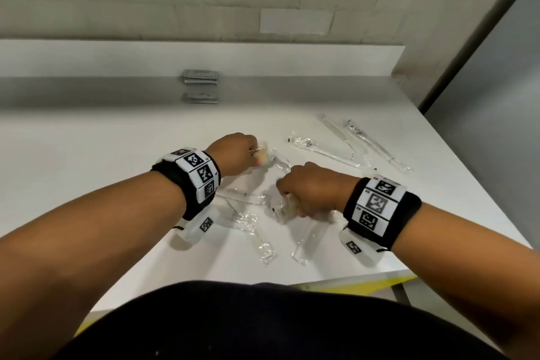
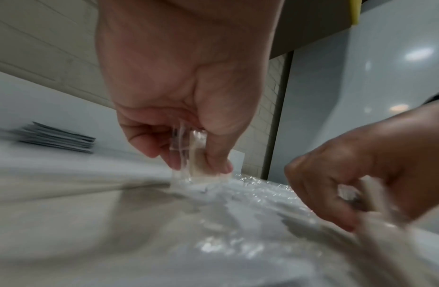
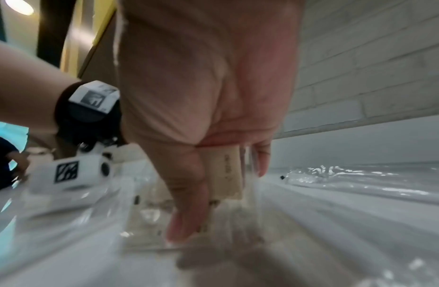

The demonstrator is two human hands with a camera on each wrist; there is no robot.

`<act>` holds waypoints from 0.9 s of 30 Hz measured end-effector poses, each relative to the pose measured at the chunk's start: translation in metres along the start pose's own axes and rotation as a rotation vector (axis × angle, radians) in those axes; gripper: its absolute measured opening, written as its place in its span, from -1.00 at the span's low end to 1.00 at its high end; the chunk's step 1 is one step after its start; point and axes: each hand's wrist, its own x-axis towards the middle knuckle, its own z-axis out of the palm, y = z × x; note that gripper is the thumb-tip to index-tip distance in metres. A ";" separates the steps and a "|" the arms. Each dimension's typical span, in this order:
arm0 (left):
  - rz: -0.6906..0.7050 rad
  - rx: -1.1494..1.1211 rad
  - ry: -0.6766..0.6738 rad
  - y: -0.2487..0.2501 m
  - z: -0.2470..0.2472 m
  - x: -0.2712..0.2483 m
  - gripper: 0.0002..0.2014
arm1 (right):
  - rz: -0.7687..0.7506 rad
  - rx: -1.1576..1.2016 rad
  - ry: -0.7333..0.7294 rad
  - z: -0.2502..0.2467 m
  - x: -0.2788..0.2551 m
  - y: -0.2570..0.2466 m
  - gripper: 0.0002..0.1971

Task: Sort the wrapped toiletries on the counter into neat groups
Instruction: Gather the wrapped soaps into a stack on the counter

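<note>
While two grey sachet stacks [image 1: 201, 85] sit squared at upper centre, sorting looks barely begun: the left hand [image 1: 233, 153] and right hand [image 1: 309, 188] each pinch a cream wrapped packet mid-frame, amid clear-wrapped items [image 1: 321, 149] scattered on the counter [image 1: 87, 140], whose bare left offers room, the lower-right edge close.

Arms: bare to beyond the elbow; no sleeves were visible.
Left wristband [image 1: 195, 180]: black strap carrying white panels printed with black square coded markers.
Right wristband [image 1: 380, 207]: same construction.
Wrist cameras [image 3: 73, 170]: white housing, marker-labelled, round lens.
Torso garment [image 1: 263, 324]: black.
</note>
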 end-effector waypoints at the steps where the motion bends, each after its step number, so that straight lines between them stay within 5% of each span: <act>1: 0.005 -0.026 0.010 0.009 -0.003 -0.001 -0.74 | 0.036 0.098 0.027 -0.005 -0.005 0.007 -0.78; 3: 0.030 -0.045 -0.029 0.031 -0.007 -0.003 -0.70 | 0.139 0.242 0.094 -0.018 -0.019 0.034 -0.63; 7: 0.133 0.128 -0.317 0.078 0.007 -0.010 -0.69 | 0.496 0.383 0.228 -0.027 -0.047 0.105 -0.42; 10: 0.169 0.155 -0.334 0.103 0.030 -0.010 -0.72 | 0.629 0.442 0.149 -0.016 -0.061 0.139 -0.47; 16: 0.202 0.031 -0.253 0.139 0.048 -0.001 -0.74 | 0.612 0.463 -0.026 0.012 -0.073 0.145 -0.64; 22: 0.234 0.144 -0.315 0.147 0.056 0.000 -0.76 | 0.599 0.208 -0.015 0.032 -0.054 0.137 -0.29; 27: 0.068 0.083 -0.308 0.139 0.051 0.004 -0.56 | 0.578 0.313 0.031 0.036 -0.050 0.145 -0.16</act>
